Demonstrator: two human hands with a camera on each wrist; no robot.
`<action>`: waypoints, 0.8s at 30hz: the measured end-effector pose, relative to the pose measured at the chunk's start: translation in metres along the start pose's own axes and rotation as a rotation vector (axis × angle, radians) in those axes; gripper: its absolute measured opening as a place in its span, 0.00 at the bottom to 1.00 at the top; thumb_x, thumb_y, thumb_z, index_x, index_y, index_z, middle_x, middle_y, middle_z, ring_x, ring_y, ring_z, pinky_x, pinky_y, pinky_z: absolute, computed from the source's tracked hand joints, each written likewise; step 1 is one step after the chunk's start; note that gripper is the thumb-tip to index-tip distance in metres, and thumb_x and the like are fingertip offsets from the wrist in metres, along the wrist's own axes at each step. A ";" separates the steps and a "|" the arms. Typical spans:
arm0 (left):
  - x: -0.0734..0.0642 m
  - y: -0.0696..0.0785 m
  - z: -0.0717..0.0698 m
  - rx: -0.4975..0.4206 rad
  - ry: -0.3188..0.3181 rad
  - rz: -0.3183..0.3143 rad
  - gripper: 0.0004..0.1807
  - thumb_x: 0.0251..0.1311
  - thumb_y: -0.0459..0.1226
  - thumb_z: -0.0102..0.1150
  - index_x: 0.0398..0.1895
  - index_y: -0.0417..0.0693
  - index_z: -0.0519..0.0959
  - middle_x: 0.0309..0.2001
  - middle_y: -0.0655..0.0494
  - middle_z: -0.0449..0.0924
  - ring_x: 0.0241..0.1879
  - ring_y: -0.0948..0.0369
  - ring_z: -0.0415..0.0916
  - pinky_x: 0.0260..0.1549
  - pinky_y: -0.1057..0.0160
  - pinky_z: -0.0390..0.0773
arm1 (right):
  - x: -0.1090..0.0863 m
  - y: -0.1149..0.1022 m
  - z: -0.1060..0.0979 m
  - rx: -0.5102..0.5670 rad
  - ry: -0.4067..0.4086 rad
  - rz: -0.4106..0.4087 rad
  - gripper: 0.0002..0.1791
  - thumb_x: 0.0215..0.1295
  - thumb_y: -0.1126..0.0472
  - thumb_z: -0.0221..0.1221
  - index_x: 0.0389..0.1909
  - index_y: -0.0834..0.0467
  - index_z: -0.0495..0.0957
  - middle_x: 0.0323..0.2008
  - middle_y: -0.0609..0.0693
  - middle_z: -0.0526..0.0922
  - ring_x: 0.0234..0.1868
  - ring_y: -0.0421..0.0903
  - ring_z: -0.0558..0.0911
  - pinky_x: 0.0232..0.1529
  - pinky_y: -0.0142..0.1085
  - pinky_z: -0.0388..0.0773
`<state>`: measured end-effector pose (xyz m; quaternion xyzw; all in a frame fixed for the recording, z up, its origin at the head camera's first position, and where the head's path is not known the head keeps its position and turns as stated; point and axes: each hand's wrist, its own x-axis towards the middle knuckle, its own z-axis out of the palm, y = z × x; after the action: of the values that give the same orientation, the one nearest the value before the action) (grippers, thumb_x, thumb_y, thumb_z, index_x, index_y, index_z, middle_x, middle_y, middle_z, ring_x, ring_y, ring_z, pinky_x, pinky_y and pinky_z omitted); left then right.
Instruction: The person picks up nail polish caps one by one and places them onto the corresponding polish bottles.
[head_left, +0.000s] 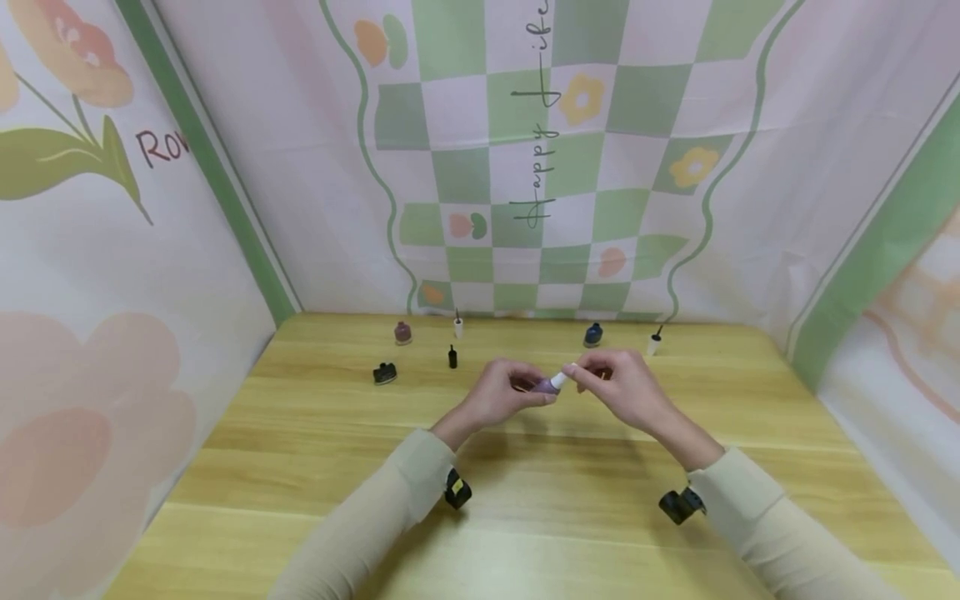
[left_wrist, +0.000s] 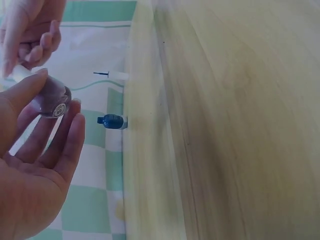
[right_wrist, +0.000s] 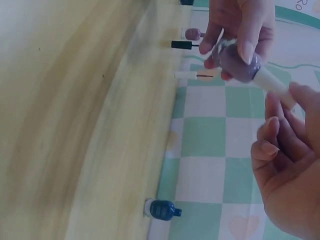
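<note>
Above the wooden table, my left hand (head_left: 501, 393) holds a purple nail polish bottle (right_wrist: 239, 65) between thumb and fingers, tilted toward the right. A long white cap (right_wrist: 269, 82) sits on the bottle's neck. The thumb and fingertips of my right hand (head_left: 626, 387) pinch the far end of that cap. In the left wrist view, the bottle's base faces the camera with a round label, while the right fingers lie partly behind the left thumb.
Along the back of the table (head_left: 360, 467) stand an uncapped mauve bottle (head_left: 402, 333), a black bottle (head_left: 385, 373) and a blue bottle (head_left: 593, 335). Brush caps stand bristles-up nearby: a black one (head_left: 452, 358), a white one (head_left: 458, 327) and another white cap (head_left: 655, 342). A patterned cloth (head_left: 517, 167) hangs behind.
</note>
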<state>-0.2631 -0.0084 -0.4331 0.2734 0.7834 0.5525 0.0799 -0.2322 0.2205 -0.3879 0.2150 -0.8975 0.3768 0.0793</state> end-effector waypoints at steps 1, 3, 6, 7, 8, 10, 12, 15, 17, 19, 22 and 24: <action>0.000 0.000 0.001 -0.001 0.003 0.001 0.09 0.60 0.37 0.74 0.44 0.48 0.88 0.39 0.62 0.87 0.38 0.65 0.83 0.38 0.66 0.85 | -0.001 0.000 0.001 0.009 0.017 0.004 0.11 0.74 0.50 0.62 0.33 0.49 0.86 0.24 0.43 0.82 0.21 0.46 0.76 0.21 0.34 0.72; 0.001 0.000 0.003 -0.001 0.009 0.001 0.09 0.60 0.37 0.74 0.43 0.48 0.89 0.39 0.62 0.87 0.39 0.65 0.83 0.39 0.66 0.85 | -0.002 0.000 0.003 0.033 0.047 0.010 0.10 0.73 0.50 0.63 0.35 0.50 0.87 0.26 0.44 0.84 0.23 0.46 0.79 0.23 0.34 0.75; 0.003 -0.001 0.007 0.000 0.018 -0.003 0.09 0.60 0.37 0.74 0.43 0.49 0.89 0.39 0.63 0.87 0.39 0.66 0.82 0.39 0.67 0.85 | -0.004 -0.001 0.006 0.070 0.083 0.017 0.09 0.71 0.51 0.65 0.38 0.52 0.88 0.30 0.46 0.87 0.28 0.44 0.83 0.29 0.34 0.80; 0.003 -0.001 0.008 0.000 0.019 -0.004 0.09 0.60 0.37 0.74 0.43 0.49 0.89 0.39 0.63 0.87 0.39 0.66 0.82 0.40 0.67 0.85 | -0.005 -0.001 0.006 0.079 0.093 0.018 0.09 0.71 0.51 0.66 0.38 0.52 0.88 0.31 0.46 0.88 0.29 0.44 0.84 0.30 0.34 0.81; 0.004 -0.001 0.010 -0.002 0.021 -0.007 0.09 0.59 0.37 0.75 0.43 0.48 0.89 0.39 0.63 0.87 0.39 0.66 0.82 0.40 0.67 0.85 | -0.005 -0.002 0.007 0.088 0.101 0.017 0.08 0.70 0.52 0.66 0.38 0.52 0.88 0.32 0.47 0.88 0.29 0.44 0.84 0.30 0.34 0.82; 0.004 -0.001 0.011 -0.007 0.026 -0.012 0.10 0.59 0.37 0.75 0.44 0.48 0.89 0.39 0.62 0.87 0.39 0.66 0.82 0.40 0.67 0.84 | -0.006 -0.002 0.009 0.099 0.113 0.015 0.08 0.69 0.52 0.67 0.38 0.53 0.88 0.33 0.47 0.88 0.30 0.44 0.85 0.31 0.34 0.83; 0.004 0.000 0.013 -0.013 0.032 -0.015 0.11 0.59 0.37 0.75 0.45 0.47 0.89 0.39 0.62 0.87 0.39 0.66 0.82 0.40 0.67 0.84 | -0.007 -0.003 0.010 0.104 0.120 0.013 0.08 0.69 0.53 0.67 0.39 0.53 0.87 0.33 0.47 0.88 0.31 0.47 0.86 0.32 0.34 0.83; 0.005 0.001 0.014 -0.023 0.040 -0.020 0.11 0.59 0.36 0.74 0.45 0.46 0.88 0.40 0.60 0.88 0.38 0.66 0.83 0.39 0.67 0.85 | -0.008 -0.003 0.011 0.101 0.127 0.010 0.08 0.68 0.53 0.68 0.41 0.54 0.87 0.34 0.46 0.89 0.32 0.48 0.86 0.32 0.34 0.84; 0.005 0.001 0.015 -0.024 0.042 -0.023 0.11 0.60 0.35 0.74 0.46 0.46 0.88 0.40 0.60 0.88 0.38 0.66 0.83 0.39 0.67 0.85 | -0.008 -0.003 0.012 0.095 0.132 0.002 0.08 0.68 0.54 0.69 0.42 0.54 0.87 0.35 0.46 0.89 0.31 0.47 0.86 0.32 0.34 0.84; 0.005 0.001 0.016 -0.024 0.043 -0.025 0.11 0.60 0.35 0.74 0.46 0.46 0.88 0.41 0.60 0.88 0.39 0.67 0.83 0.39 0.68 0.85 | -0.007 -0.003 0.013 0.088 0.137 -0.010 0.08 0.67 0.55 0.69 0.42 0.54 0.87 0.35 0.45 0.89 0.31 0.44 0.85 0.31 0.34 0.84; 0.006 0.000 0.016 -0.021 0.043 -0.024 0.11 0.61 0.35 0.73 0.47 0.46 0.88 0.41 0.60 0.89 0.39 0.68 0.83 0.40 0.68 0.85 | -0.007 -0.003 0.014 0.086 0.143 -0.026 0.07 0.67 0.56 0.69 0.42 0.54 0.87 0.35 0.45 0.89 0.30 0.42 0.84 0.31 0.34 0.83; 0.006 -0.001 0.017 -0.023 0.039 -0.025 0.11 0.61 0.35 0.73 0.47 0.46 0.88 0.41 0.60 0.89 0.39 0.68 0.83 0.40 0.68 0.85 | -0.007 -0.004 0.015 0.089 0.144 -0.034 0.07 0.67 0.56 0.69 0.43 0.54 0.87 0.36 0.45 0.89 0.30 0.41 0.84 0.31 0.33 0.83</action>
<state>-0.2614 0.0082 -0.4390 0.2516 0.7818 0.5656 0.0744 -0.2239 0.2098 -0.3985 0.2057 -0.8681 0.4295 0.1403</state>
